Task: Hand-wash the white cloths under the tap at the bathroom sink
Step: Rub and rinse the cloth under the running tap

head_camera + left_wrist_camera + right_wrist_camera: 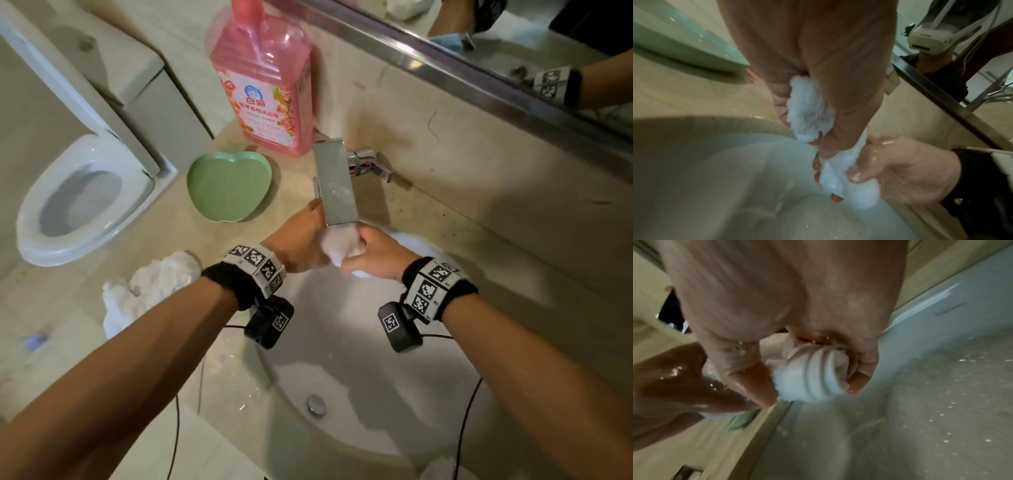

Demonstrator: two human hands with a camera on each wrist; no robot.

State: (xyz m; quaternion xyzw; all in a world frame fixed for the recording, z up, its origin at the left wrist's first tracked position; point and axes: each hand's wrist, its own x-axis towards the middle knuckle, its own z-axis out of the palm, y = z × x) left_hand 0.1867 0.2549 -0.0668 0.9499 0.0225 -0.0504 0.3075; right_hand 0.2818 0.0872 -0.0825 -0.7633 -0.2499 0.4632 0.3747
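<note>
Both hands meet just under the spout of the chrome tap (337, 185), at about 12 o'clock over the white sink (359, 377). The left hand (301, 245) has its fingers curled round one end of a wet white cloth (339, 245); the right hand (376, 255) clenches the other end, thumb pressed on top. The cloth lies bunched between the two fists, with a tuft bulging out where they meet. From the left wrist the cloth (809, 110) runs down out of the left fist and into the right hand (900, 170) at about 4 o'clock; its lower end pokes out below the right fingers. From the right wrist the cloth (813, 376) shows as a tight ridged roll sticking out of the fist toward 6 o'clock.

A second crumpled white cloth (154, 287) lies on the counter at 9 o'clock of the sink. At 11 o'clock of the tap sit a green apple-shaped dish (229, 186) and a pink detergent bottle (263, 85); the toilet (78, 192) stands farther left
</note>
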